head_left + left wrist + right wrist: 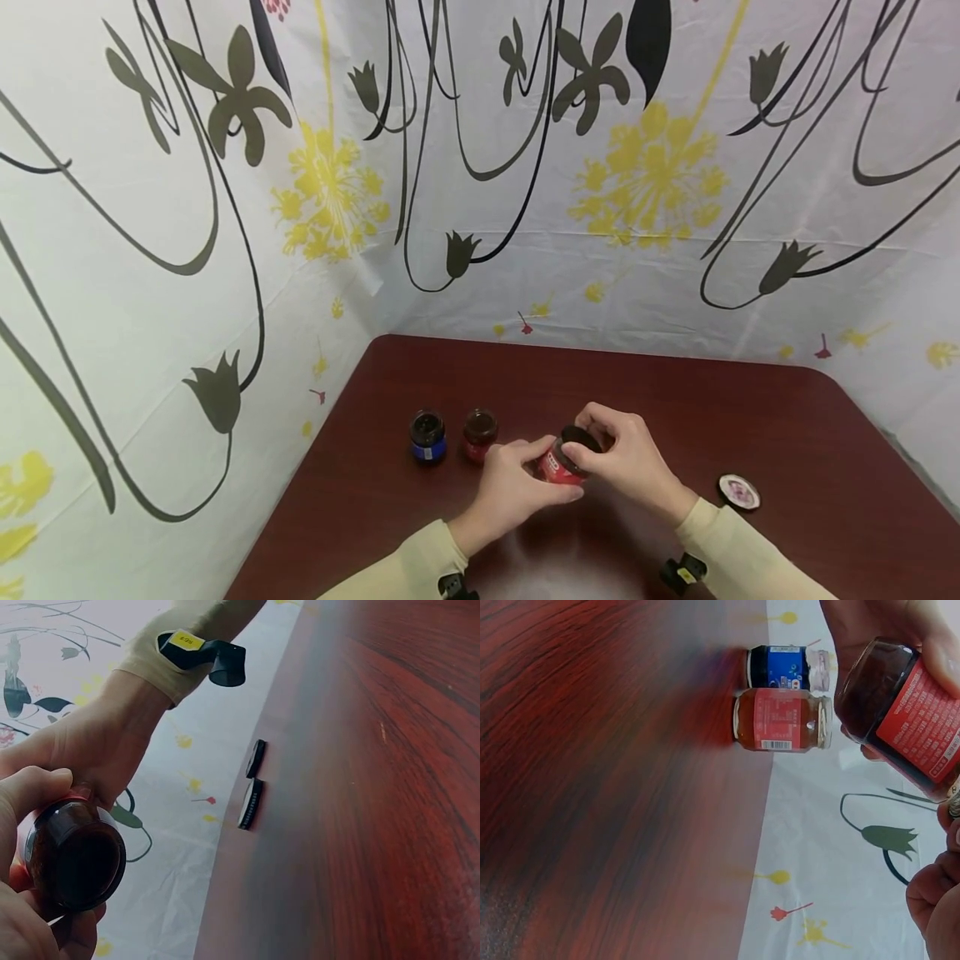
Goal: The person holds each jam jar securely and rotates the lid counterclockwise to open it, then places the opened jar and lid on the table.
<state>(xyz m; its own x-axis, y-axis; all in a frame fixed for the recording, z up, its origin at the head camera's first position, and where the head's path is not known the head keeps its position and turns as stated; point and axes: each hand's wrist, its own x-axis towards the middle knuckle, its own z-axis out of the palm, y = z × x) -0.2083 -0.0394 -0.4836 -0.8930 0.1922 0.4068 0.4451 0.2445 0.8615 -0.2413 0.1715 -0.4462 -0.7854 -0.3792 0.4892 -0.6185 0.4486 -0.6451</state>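
My left hand [521, 483] grips a glass jar [558, 467] with a red label and dark contents, tilted above the table. On the jar's top end, my right hand [626, 454] holds the dark lid [581, 438] between thumb and fingers. Whether the lid is still threaded on, I cannot tell. The right wrist view shows the jar's label [922, 720] close up, and the left wrist view looks at the jar's dark base [82, 862]. To the left stand two lidless jars, one with a blue label [428, 442] and one with a red label [480, 433].
Two loose lids [251, 804] lie on the dark red wooden table [637, 379]; in the head view a lid [739, 492] with a pale inner face shows right of my right forearm. A patterned white cloth [480, 192] hangs behind and to the left.
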